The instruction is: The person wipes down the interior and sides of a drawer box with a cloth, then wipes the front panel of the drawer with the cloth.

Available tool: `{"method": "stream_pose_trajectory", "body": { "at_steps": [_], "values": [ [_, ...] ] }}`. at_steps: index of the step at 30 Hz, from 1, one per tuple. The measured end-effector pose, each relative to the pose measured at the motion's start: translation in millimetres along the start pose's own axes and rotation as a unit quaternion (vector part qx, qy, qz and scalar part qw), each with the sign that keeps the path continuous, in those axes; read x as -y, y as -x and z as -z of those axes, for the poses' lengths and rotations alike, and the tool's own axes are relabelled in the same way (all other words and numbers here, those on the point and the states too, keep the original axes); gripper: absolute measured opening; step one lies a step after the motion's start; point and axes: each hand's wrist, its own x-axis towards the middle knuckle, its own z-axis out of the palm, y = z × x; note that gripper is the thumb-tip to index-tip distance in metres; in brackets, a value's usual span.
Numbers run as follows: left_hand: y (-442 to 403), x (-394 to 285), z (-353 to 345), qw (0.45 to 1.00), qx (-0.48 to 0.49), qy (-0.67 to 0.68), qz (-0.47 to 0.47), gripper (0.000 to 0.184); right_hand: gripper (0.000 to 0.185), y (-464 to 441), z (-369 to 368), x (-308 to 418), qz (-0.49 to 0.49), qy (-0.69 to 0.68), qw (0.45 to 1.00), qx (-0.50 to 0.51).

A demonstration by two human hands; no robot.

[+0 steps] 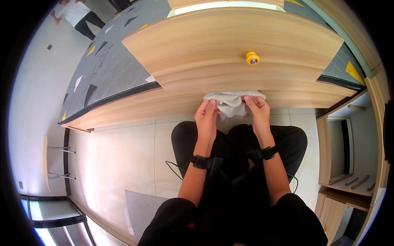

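Note:
A light grey cloth (232, 100), bunched and folded, is stretched between my two hands in front of the wooden bed's side board. My left hand (207, 117) pinches its left end between thumb and fingers. At the other end, my right hand (258, 110) grips the cloth the same way. Part of the cloth hangs down over the light floor between my knees. Just beyond it stands a wooden drawer-like panel (197, 45) with a round yellow knob (253, 58). Both my wrists carry black straps.
A grey mattress (119, 61) with yellow, white and dark triangles lies behind the panel. To the right are open wooden shelves (322, 151). Pale tiles (119, 160) cover the floor, with a grey flat sheet (143, 209) on them. A person (80, 16) stands far left.

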Motion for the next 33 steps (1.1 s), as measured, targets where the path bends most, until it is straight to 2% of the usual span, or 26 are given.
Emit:
{"method": "stream_pose_trajectory", "body": {
  "at_steps": [7,9,14,17,19,22,24,26,28,29,30,32,33],
  "values": [
    [-11,-12,2,1.000,-0.005,-0.028,-0.012,0.014,0.018,-8,-5,4,0.014,0.086,0.996,-0.027],
    [-11,-16,1,0.995,-0.070,-0.066,0.029,0.015,0.021,-9,-3,2,0.013,0.101,0.994,-0.035],
    [-21,-17,1,0.992,-0.101,-0.076,0.025,0.014,0.021,-13,-5,3,0.012,0.113,0.993,-0.030],
    [-20,-14,5,0.991,-0.084,-0.100,0.025,0.014,0.021,-13,-5,4,0.016,0.121,0.992,-0.027],
    [-19,-10,9,0.992,-0.036,-0.125,0.005,0.016,0.020,-11,-3,0,0.019,0.127,0.992,-0.022],
    [-6,-4,-5,0.984,-0.036,-0.174,0.026,0.020,0.020,-10,5,-23,0.032,0.119,0.992,-0.002],
    [6,1,-2,0.980,-0.017,-0.196,0.034,0.021,0.020,0,11,-36,0.057,0.171,0.984,0.006],
    [25,-3,-7,0.979,-0.056,-0.197,-0.004,0.019,0.018,18,3,-31,0.093,0.147,0.985,-0.011],
    [34,-7,-7,0.979,-0.074,-0.185,-0.028,0.018,0.013,33,-6,-17,0.186,0.143,0.968,-0.090],
    [42,-13,-7,0.970,-0.046,-0.215,-0.104,0.017,0.012,40,-2,-6,0.251,0.225,0.936,-0.101],
    [47,-17,-7,0.954,-0.017,-0.240,-0.180,0.016,0.012,43,-2,4,0.250,0.225,0.936,-0.102],
    [44,-26,-9,0.942,-0.021,-0.274,-0.191,0.010,0.014,38,-9,30,0.391,0.333,0.855,-0.075],
    [36,-39,-18,0.854,0.005,-0.384,-0.351,0.010,0.016,37,-15,50,0.416,0.363,0.831,-0.062]
  ]
}}
